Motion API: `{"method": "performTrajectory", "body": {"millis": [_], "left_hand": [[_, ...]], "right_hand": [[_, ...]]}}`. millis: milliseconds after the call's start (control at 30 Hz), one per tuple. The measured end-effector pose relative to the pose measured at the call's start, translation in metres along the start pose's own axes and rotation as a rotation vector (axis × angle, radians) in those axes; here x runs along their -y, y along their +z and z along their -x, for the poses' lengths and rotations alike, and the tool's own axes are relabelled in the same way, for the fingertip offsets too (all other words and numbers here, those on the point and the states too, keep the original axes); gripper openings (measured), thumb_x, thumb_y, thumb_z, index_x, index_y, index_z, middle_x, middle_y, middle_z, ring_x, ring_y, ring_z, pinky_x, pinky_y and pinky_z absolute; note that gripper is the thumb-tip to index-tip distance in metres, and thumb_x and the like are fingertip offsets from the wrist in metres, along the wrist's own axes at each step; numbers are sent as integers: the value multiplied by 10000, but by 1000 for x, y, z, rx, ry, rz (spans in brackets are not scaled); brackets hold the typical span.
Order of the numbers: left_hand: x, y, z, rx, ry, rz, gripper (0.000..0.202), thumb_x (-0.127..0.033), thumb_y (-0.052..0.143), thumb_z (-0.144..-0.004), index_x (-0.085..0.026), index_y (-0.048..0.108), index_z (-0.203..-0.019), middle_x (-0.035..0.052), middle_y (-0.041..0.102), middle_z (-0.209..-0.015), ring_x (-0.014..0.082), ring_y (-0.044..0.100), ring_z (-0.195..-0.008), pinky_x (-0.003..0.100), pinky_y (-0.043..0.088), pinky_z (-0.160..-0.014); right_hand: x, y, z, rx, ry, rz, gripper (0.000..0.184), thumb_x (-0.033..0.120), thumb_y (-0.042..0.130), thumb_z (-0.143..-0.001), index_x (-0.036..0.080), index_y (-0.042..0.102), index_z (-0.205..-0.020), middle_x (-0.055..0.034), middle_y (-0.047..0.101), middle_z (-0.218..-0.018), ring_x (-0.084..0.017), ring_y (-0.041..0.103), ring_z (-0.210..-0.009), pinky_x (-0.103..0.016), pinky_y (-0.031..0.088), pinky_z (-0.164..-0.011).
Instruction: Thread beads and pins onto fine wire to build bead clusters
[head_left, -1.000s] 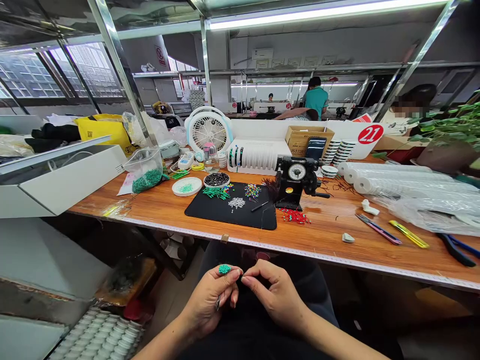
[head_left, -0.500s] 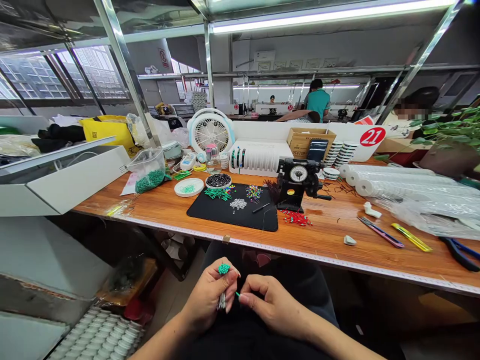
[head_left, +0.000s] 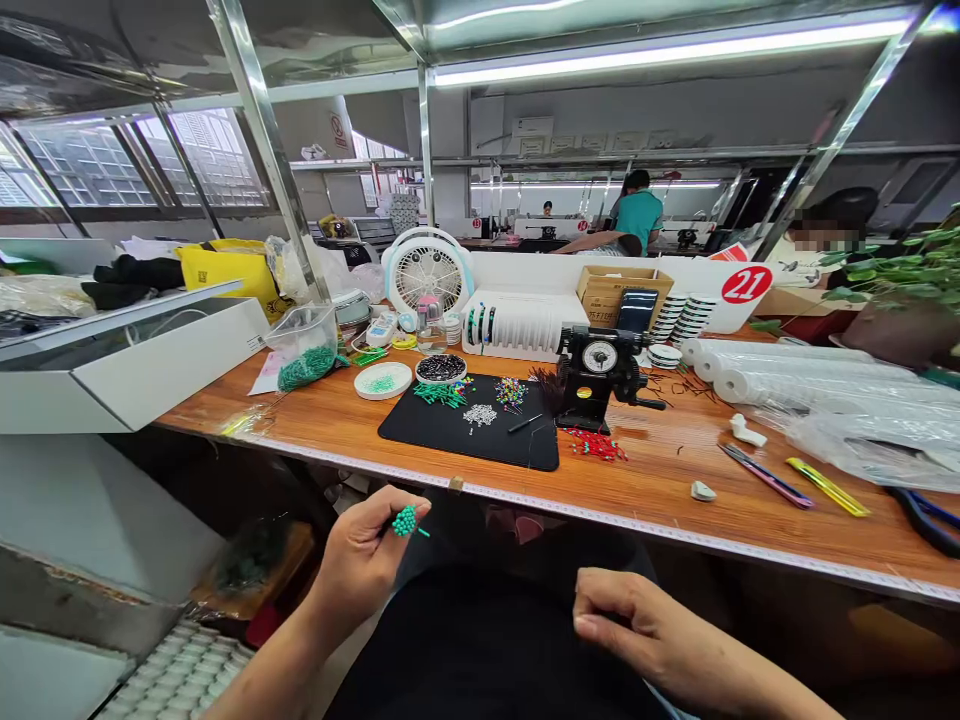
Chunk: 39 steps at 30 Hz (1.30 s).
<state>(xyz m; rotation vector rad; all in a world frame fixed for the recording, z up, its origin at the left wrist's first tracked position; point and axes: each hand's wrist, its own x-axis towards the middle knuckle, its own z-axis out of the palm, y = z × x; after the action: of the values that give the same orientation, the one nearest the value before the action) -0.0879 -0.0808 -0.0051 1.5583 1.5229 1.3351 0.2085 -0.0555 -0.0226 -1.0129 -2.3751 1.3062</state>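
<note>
My left hand (head_left: 367, 555) is closed around a bunch of green round-headed pins (head_left: 403, 520), their heads facing up. A short green strip (head_left: 424, 533) sticks out beside its thumb tip. My right hand (head_left: 630, 615) hangs over my lap, well apart from the left, with its fingers curled and the thumb pressed to the index finger. Whether anything is between those fingers I cannot make out. Both hands are in front of the table edge, below a black mat (head_left: 495, 455). On the mat lie green pieces (head_left: 441, 396), small silvery beads (head_left: 480, 413) and multicoloured round-headed pins (head_left: 511, 392).
A black hand-cranked machine (head_left: 589, 390) with a dial stands right of the mat, red pieces (head_left: 596, 446) before it. A white dish (head_left: 382, 394), fan (head_left: 427, 275) and box cutter (head_left: 829, 488) are on the table (head_left: 645, 470). Two people work farther back.
My hands have moved apart: the left went up and left with the pin bunch, the right moved right. The green strip between them is now at the left hand. The view has tilted slightly.
</note>
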Motion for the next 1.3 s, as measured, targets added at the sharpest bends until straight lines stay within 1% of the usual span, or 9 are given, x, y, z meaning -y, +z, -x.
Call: {"method": "performTrajectory", "body": {"millis": [133, 333, 467, 633, 867, 967, 1033, 1133, 1300], "left_hand": [[-18, 31, 10, 286, -85, 145, 155, -294, 585, -779, -181, 624, -680, -16, 479, -530, 95, 377, -463, 217, 300, -460], [-17, 52, 13, 444, -94, 150, 208, -316, 577, -778, -190, 613, -616, 12, 537, -586, 128, 460, -538, 221, 360, -513], [-2, 28, 6, 268, 35, -62, 80, -294, 652, -701, -229, 698, -710, 43, 655, -677, 194, 572, -647, 232, 423, -619], [-1, 1, -7, -7, -88, -66, 180, -400, 672, -660, -241, 684, -744, 21, 655, -687, 199, 567, -650, 218, 425, -565], [3, 11, -20, 77, -148, -3, 236, -443, 618, -718, -214, 654, -765, -18, 558, -536, 119, 462, -458, 206, 381, -475], [8, 30, -13, 146, -229, 53, 279, -468, 617, -708, -192, 640, -672, -19, 538, -492, 102, 410, -397, 199, 331, -400], [8, 44, -6, 253, -281, 73, 280, -461, 604, -726, -191, 649, -665, -26, 514, -447, 102, 404, -384, 196, 324, -393], [4, 59, -1, 368, -233, 95, 222, -416, 628, -721, -203, 691, -714, 6, 607, -556, 158, 552, -561, 217, 431, -545], [0, 66, -2, 315, -275, 178, 201, -385, 642, -720, -194, 702, -742, 36, 659, -673, 169, 560, -624, 223, 421, -574]], "right_hand": [[23, 9, -18, -21, -111, -71, 388, 198, 651, -757, 267, 545, -1124, -15, 564, -1088, -185, 513, -969, -250, 376, -847], [34, 37, -54, -157, -152, -283, 64, 202, 608, -778, 167, 600, -725, 48, 513, -638, -96, 445, -585, -181, 349, -541], [19, 24, -39, -64, -81, -162, 37, 193, 626, -757, 183, 612, -724, 52, 543, -631, -95, 477, -581, -174, 343, -528], [16, -8, -10, -48, -15, 60, 35, 199, 598, -786, 198, 622, -760, 27, 620, -708, -119, 541, -633, -185, 363, -547], [-1, -51, -31, -540, -3, 512, 159, 195, 507, -864, 180, 635, -771, -46, 595, -801, -179, 546, -774, -281, 422, -712], [0, -44, -39, -721, 15, 649, 154, 160, 514, -842, 170, 666, -822, -127, 573, -980, -269, 493, -979, -386, 422, -825], [10, -23, -42, -749, -139, 547, 229, 168, 540, -832, 176, 622, -1045, -144, 523, -1151, -285, 419, -1116, -420, 380, -921], [25, 15, -53, -451, -342, 93, 546, 352, 714, -712, 187, 522, -1196, -108, 556, -1141, -235, 509, -1038, -338, 426, -894], [14, 44, -78, -260, -34, -651, 416, 493, 717, -636, 142, 640, -845, -15, 621, -690, -137, 569, -579, -246, 458, -549]]}}
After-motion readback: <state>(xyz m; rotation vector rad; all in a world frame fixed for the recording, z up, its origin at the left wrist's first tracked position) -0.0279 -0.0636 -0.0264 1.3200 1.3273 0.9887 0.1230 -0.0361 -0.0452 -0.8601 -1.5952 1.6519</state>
